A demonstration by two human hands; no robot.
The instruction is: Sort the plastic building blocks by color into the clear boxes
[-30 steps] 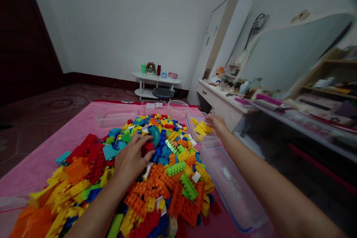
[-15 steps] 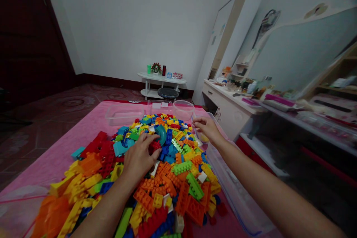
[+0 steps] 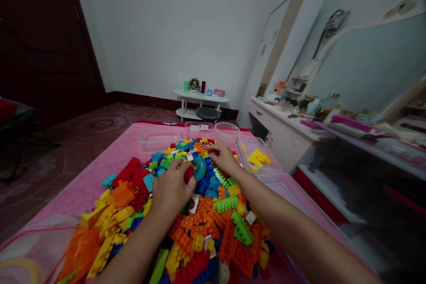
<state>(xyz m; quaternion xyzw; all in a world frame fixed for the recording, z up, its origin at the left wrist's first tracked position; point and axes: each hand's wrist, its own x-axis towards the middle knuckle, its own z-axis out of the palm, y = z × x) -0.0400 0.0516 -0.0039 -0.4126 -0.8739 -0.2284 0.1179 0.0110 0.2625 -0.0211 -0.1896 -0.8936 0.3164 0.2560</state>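
A large heap of colourful plastic building blocks (image 3: 199, 217) covers the middle of the pink cloth (image 3: 123, 146). My left hand (image 3: 175, 184) is over the heap's left part, its thumb and fingers closed on a red block (image 3: 189, 174). Just beyond its fingertips lies a teal curved block (image 3: 199, 168). My right hand (image 3: 223, 159) hovers over the far right of the heap, near blue and yellow blocks. Its fingers are loosely bent and apart from the thumb, with nothing visible between them.
A clear bin (image 3: 244, 159) with yellow blocks (image 3: 259, 158) stands right of the heap. Beyond the heap are a clear rectangular tray (image 3: 159, 140), a labelled container (image 3: 199, 129) and a round tub (image 3: 227, 129). A clear bag (image 3: 40, 239) lies at front left; a dresser (image 3: 282, 120) stands right.
My right hand has moved left from the clear bin to above the heap, uncovering the yellow blocks there. My left hand stays at nearly the same spot, with the red block now between its fingers.
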